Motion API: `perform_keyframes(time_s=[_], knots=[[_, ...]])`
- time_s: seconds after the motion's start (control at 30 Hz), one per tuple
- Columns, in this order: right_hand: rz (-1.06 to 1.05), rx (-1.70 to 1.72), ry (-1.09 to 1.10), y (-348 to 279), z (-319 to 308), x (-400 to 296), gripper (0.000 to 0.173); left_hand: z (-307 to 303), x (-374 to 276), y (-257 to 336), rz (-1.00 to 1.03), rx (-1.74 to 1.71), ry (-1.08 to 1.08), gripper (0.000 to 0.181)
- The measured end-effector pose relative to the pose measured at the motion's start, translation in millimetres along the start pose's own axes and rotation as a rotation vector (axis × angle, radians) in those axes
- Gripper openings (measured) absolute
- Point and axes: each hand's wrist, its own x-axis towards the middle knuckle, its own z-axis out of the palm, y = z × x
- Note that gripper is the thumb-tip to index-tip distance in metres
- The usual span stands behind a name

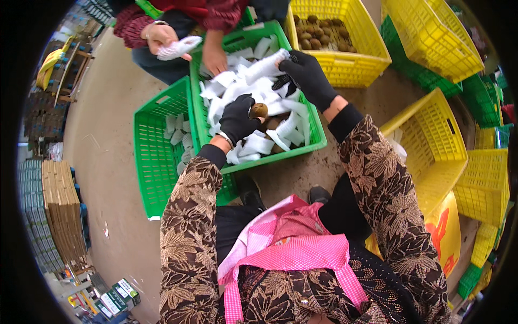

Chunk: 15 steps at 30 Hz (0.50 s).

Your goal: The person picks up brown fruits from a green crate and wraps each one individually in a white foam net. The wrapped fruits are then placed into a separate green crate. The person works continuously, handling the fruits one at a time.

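Both of my hands wear black gloves with bare fingertips and are over a green plastic crate (267, 162). My left hand (238, 119) grips a brown kiwifruit (259, 110) between thumb and fingers, near the crate's middle. Up and to the right, my right hand (301, 73) holds a white foam net sleeve (265, 68) by one end. Loose white foam sleeves (253, 146) fill much of the crate, with a few brown fruits partly showing under them.
A co-worker's hand (162, 38) holds a foam-wrapped item; their other hand (214, 56) reaches into the crate. A green crate (162, 162) with wrapped pieces adjoins on the left. Yellow crates stand right, one (344, 67) holding kiwifruit. Cardboard stacks (60, 202) stand far left.
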Motion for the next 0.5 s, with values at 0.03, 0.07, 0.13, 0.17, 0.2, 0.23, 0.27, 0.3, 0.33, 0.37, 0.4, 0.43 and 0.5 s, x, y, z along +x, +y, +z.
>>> perform_keyframes(time_s=[0.03,0.07,0.13,0.17,0.2,0.23,0.27,0.3,0.33,0.37,0.4,0.43,0.5], knots=[[-0.004,0.037,0.012,3.4,0.4,0.9,0.027,-11.0,-0.1,4.9,-0.077,-0.18,0.043,0.047],[-0.023,0.044,0.028,6.2,0.0,4.9,0.025,-23.3,0.9,9.9,-0.132,-0.288,0.084,0.05],[-0.039,0.051,0.064,0.9,-2.1,4.0,0.02,-45.4,7.0,26.2,-0.216,-0.699,0.117,0.046],[0.038,0.118,0.062,-5.3,-1.0,-0.4,0.02,-60.9,7.5,37.8,-0.268,-0.914,0.128,0.043],[0.037,0.213,0.071,-6.6,4.1,-1.2,0.021,-67.4,6.5,37.4,-0.32,-1.112,0.073,0.039],[0.038,0.308,0.08,-8.4,10.6,-1.3,0.022,-73.5,4.9,39.1,-0.361,-1.332,0.042,0.039],[0.052,0.341,0.04,-12.4,14.9,-2.3,0.025,-78.7,2.8,42.8,-0.388,-1.583,0.042,0.04],[0.022,0.365,-0.068,-14.2,17.7,-3.3,0.027,-80.6,1.7,49.2,-0.409,-1.844,0.029,0.042],[-0.038,0.334,-0.112,-14.5,24.4,-3.8,0.03,-74.8,2.2,45.3,-0.458,-2.095,0.019,0.044],[-0.099,0.303,-0.154,-14.4,32.5,-5.1,0.033,-73.7,1.7,48.0,-0.421,-2.166,0.05,0.045],[-0.133,0.179,-0.215,-17.6,42.6,-10.0,0.041,-72.4,-0.9,46.6,-0.424,-2.174,0.09,0.045],[-0.184,0.093,-0.226,-20.8,51.4,-17.3,0.047,-74.2,1.5,51.9,-0.423,-2.181,0.105,0.044],[-0.342,-0.15,-0.192,-13.0,61.4,-25.0,0.05,-77.5,3.0,69.6,-0.308,-2.238,0.112,0.044]])
